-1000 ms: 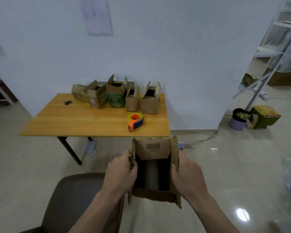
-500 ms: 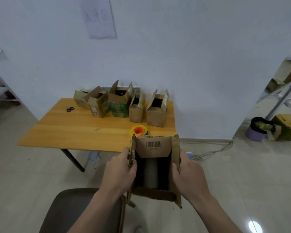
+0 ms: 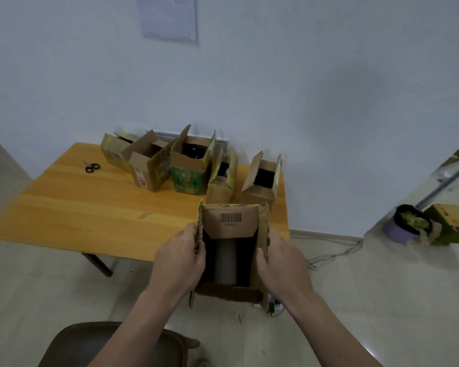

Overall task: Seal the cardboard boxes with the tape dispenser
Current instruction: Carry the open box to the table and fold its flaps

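Box nearer table | long axis upright, mouth up | left hand, right hand grip sides

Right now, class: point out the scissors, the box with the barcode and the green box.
scissors (image 3: 91, 167): head view, on the black handles.
box with the barcode (image 3: 231, 225): head view, on its far flap.
green box (image 3: 187, 180): head view, on its front face.

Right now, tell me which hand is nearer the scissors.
Left. The left hand grips the left flap of the held cardboard box, toward the scissors; the right hand grips its right flap, farther off.
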Tool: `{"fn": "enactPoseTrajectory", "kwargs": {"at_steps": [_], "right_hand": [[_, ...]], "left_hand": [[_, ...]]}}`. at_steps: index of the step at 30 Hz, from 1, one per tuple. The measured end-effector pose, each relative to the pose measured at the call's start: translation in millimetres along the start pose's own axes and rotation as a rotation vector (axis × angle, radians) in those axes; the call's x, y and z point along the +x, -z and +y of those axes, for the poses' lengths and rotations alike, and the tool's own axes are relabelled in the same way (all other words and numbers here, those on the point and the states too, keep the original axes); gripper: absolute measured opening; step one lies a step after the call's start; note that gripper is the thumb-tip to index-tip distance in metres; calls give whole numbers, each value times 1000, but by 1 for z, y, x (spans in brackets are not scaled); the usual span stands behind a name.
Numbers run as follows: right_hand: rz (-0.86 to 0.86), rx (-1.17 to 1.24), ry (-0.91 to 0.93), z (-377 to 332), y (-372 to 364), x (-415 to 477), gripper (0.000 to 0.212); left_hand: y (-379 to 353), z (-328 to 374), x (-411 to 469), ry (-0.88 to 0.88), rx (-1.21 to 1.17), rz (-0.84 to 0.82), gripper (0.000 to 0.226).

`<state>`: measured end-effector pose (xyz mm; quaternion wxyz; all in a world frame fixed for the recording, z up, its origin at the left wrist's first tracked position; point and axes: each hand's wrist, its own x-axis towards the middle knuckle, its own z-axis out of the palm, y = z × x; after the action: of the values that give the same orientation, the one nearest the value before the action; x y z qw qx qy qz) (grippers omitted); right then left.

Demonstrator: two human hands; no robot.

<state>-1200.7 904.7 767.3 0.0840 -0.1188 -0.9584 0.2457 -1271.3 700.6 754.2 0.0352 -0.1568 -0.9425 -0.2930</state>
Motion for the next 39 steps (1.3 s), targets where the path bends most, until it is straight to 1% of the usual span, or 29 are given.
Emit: {"fn": "enactPoseTrajectory", "kwargs": {"at_steps": [5, 8, 11, 12, 14, 15, 17, 19, 26, 31, 36, 39], "right_hand": [[-87, 47, -29, -10, -18, 47, 56], [-127, 77, -31, -10, -25, 70, 73], [-150, 144, -32, -4, -31, 98, 82], [-151, 167, -28, -2, -33, 107, 82], [-148, 202, -14, 4, -38, 124, 80], [-142, 218, -6, 7, -41, 133, 78], [-114, 248, 2, 11, -46, 150, 75], [-95, 269, 5, 15, -52, 163, 74], [-110, 301, 4, 18, -66, 191, 79], [-135, 337, -5, 13, -78, 208, 77], [-129, 342, -27, -5, -94, 225, 75], [-134, 336, -30, -25, -107, 236, 73]], "left_hand": [[0, -22, 48, -7, 46, -14, 11], [-1, -29, 74, 22, 48, -29, 21], [-3, -34, 98, 61, 48, -22, 32], [-3, -35, 105, 73, 48, -21, 32], [-6, -34, 119, 80, 66, -12, 16], [-8, -34, 126, 85, 70, -3, 11], [-10, -33, 141, 94, 73, 7, 12], [-10, -34, 154, 96, 76, 4, 8], [-13, -41, 180, 144, 93, -28, 10], [-12, -54, 201, 155, 120, -48, 11], [-6, -76, 222, 146, 130, -62, 26], [1, -99, 233, 139, 121, -74, 19]]}}
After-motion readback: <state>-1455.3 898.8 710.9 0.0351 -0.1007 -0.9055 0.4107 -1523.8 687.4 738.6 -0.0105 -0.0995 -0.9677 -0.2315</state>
